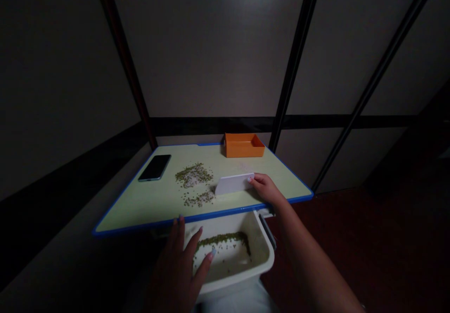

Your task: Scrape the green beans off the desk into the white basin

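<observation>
My right hand (264, 187) pinches one end of a flat white scraper (234, 183), which stands on its edge on the table. Its far end touches scattered small green grains, perhaps mung beans, mixed with white granules. The larger pile (194, 175) lies farther back; a smaller patch (199, 198) sits closer to me. My left hand (186, 252) has its fingers spread over the left side of a white plastic bin (265, 256), below the table's front edge. More green grains (225, 238) gather along the bin's back and right inside edges.
The pale yellow table (140, 205) has a blue rim. An orange open box (244, 148) stands at its back right. A dark-screened phone (155, 168) lies at the left. Panelled walls (211, 45) rise behind the table and at its left.
</observation>
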Demonstrator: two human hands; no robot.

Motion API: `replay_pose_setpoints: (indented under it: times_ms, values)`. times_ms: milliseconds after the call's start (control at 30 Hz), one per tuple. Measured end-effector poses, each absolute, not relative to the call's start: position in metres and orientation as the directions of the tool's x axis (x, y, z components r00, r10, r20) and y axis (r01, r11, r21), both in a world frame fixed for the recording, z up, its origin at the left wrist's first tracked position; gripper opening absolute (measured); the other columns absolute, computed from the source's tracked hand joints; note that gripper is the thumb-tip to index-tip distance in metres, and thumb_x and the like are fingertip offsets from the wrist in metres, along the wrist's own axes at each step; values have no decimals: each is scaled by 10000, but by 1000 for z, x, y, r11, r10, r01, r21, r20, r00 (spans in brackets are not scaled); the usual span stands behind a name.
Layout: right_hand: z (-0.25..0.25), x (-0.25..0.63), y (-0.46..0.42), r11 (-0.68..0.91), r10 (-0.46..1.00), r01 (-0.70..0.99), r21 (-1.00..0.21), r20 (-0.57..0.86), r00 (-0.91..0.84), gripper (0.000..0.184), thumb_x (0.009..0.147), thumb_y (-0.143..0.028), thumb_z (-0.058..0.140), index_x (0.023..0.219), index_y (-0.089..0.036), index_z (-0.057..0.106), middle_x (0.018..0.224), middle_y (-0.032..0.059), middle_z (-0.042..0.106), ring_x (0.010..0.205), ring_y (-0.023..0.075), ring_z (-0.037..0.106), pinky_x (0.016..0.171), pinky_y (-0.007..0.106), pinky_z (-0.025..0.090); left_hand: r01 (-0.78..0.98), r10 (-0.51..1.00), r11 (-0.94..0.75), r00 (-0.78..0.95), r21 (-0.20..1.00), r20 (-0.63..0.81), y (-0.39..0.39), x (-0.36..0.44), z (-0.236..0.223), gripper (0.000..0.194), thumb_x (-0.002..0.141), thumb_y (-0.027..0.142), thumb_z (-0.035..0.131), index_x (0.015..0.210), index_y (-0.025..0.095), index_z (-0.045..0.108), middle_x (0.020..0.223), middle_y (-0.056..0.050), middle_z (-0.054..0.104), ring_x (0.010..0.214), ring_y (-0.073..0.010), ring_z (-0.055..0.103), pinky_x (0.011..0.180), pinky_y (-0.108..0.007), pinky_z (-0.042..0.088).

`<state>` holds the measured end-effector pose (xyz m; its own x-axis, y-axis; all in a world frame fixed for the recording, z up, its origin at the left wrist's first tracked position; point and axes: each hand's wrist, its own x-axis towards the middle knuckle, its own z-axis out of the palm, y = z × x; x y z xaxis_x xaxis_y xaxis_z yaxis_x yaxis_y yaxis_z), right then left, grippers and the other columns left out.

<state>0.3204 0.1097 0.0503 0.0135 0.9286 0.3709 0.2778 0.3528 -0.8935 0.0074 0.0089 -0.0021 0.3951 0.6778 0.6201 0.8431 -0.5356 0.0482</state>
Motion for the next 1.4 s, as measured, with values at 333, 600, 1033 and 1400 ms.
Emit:
replay_pose_setpoints:
  times_ms: [333, 600, 1033, 1400]
  values:
    - [55, 320, 105, 329, 939, 266, -906, 344, 11, 481, 687, -627, 599, 563, -168, 532, 546, -39, 406, 549, 98, 347, 537, 238, 303, 831, 618, -555, 429, -21, 658, 12, 6, -6, 456, 830, 403, 552, 1254, 237, 577, 1566, -150, 260, 1354, -376, 383, 953, -502, 506]
    - [52, 321, 104, 353, 917, 242, -904, 386, 104, 443, 686, -587, 609, 563, -168, 543, 528, -46, 415, 536, 96, 357, 526, 228, 311, 827, 614, -562, 431, -17, 661, 11, 6, -4, 464, 836, 405, 536, 1261, 223, 576, 1581, -161, 200, 1357, -383, 374, 942, -502, 509]
    - [52, 282, 22, 497, 564, 530, -688, 720, 405, 282, 904, -347, 497, 823, -167, 698, 731, 51, 711, 665, 177, 656, 585, 259, 514, 845, 643, -535, 419, -15, 641, 18, 5, -9, 471, 819, 436, 533, 1242, 240, 604, 1473, -200, 412, 1326, -377, 408, 900, -501, 528]
    - [43, 247, -2, 728, 433, 660, -184, 870, -236, 355, 911, -163, 439, 1231, -224, 580, 1049, 94, 741, 988, 166, 697, 918, 318, 528, 796, 567, -584, 541, -160, 621, 31, -12, -19, 501, 802, 390, 604, 1269, 211, 564, 1486, -230, 377, 1348, -395, 354, 912, -488, 537]
